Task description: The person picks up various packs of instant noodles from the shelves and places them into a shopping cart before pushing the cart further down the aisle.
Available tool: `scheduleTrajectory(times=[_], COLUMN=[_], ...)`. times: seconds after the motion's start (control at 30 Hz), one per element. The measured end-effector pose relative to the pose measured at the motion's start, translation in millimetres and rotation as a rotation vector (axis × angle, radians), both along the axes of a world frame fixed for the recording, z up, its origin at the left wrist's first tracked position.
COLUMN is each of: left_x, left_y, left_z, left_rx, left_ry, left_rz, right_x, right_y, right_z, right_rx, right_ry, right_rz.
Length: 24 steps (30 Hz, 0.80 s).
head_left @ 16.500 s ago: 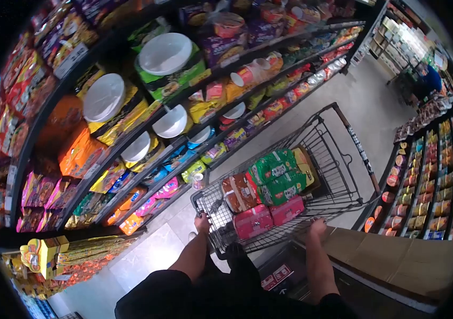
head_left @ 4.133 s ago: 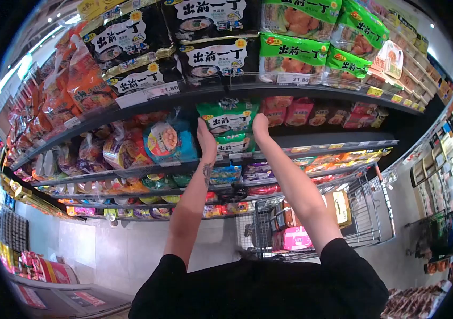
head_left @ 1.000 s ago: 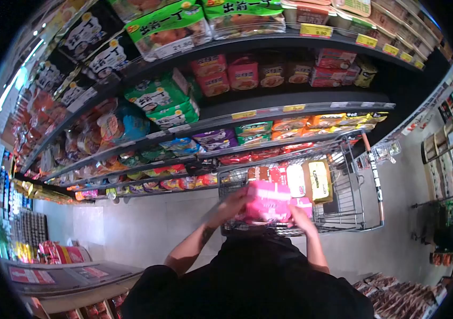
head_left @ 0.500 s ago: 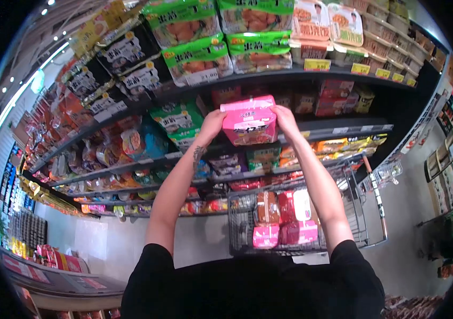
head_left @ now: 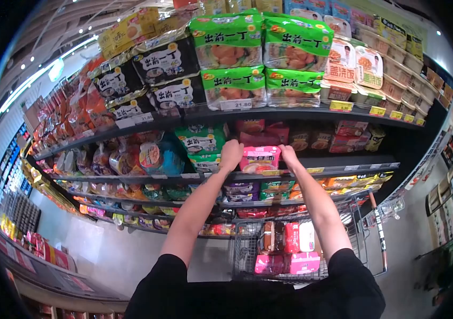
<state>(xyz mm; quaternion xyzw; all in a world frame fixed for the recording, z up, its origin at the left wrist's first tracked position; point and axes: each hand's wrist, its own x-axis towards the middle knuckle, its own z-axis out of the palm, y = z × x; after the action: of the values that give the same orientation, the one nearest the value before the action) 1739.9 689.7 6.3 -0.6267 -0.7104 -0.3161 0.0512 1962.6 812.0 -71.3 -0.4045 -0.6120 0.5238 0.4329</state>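
A pink noodle pack [head_left: 261,159] is at the front of the second shelf, upright, held from both sides. My left hand [head_left: 231,156] grips its left edge with closed fingers. At its right upper corner my right hand [head_left: 289,157] pinches the pack. Green packs [head_left: 201,142] stand just left of my left hand on the same shelf. Behind the held pack are other reddish-pink packs [head_left: 274,133], partly hidden.
Below is a metal shopping cart [head_left: 246,234] holding pink packs [head_left: 304,263] and red and brown packs. Above, a shelf edge [head_left: 290,112] carries green and black noodle packs. The cart handle [head_left: 379,228] rises at the right.
Both hands and the pink pack have moved forward, away from me, into the second shelf. The camera view has tilted up, so more of the top shelf shows.
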Motion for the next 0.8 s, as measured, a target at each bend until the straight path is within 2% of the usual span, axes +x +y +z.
scheduleTrajectory(times=[0.03, 0.1, 0.13, 0.2, 0.23, 0.3, 0.37, 0.43, 0.47, 0.57, 0.6, 0.63, 0.7, 0.77, 0.8], left_x=[6, 19, 20, 18, 14, 10, 7, 5, 3, 7, 6, 6, 4, -10, -24], left_y=[-14, -43, -52, -68, -65, -56, -42, -30, -21, -40, -46, -60, -97, -138, -143], left_z=[6, 14, 8, -4, -9, -14, -13, -15, -23, -7, -17, -24, -37, -44, -62], left_rx=[-0.006, 0.163, 0.164, 0.213, 0.212, 0.355, 0.422, 0.114, 0.032, 0.122, 0.357, 0.354, 0.393, 0.327, 0.337], left_ry=[-0.012, -0.133, -0.142, 0.108, 0.101, 0.351, 0.359, 0.232, 0.236, 0.125, 0.176, 0.17, -0.099, -0.35, -0.434], left_rz=[0.004, 0.009, 0.013, -0.198, -0.196, -0.291, -0.317, -0.28, -0.231, -0.187, -0.189, -0.184, -0.231, -0.226, -0.123], right_x=[2, 2, 0, -7, -12, -22, -30, -35, -37, -40, -40, -41, -46, -51, -52], right_y=[-4, 22, 18, 6, 1, -7, -14, 16, 16, 7, 7, 1, -10, -15, -22], right_z=[7, -13, -7, 4, 8, 16, 21, -13, -10, -2, 0, 6, 14, 18, 25], right_rx=[-0.087, -0.136, -0.134, -0.328, -0.33, -0.419, -0.42, -0.48, -0.477, -0.518, -0.532, -0.545, -0.525, -0.494, -0.538], right_ry=[-0.004, -0.084, -0.093, 0.062, 0.055, -0.021, -0.009, 0.086, 0.058, 0.093, 0.085, 0.081, 0.12, 0.108, 0.113], right_rz=[-0.014, -0.028, -0.026, 0.0, 0.0, -0.006, 0.004, 0.109, 0.107, 0.154, 0.166, 0.179, 0.221, 0.122, 0.107])
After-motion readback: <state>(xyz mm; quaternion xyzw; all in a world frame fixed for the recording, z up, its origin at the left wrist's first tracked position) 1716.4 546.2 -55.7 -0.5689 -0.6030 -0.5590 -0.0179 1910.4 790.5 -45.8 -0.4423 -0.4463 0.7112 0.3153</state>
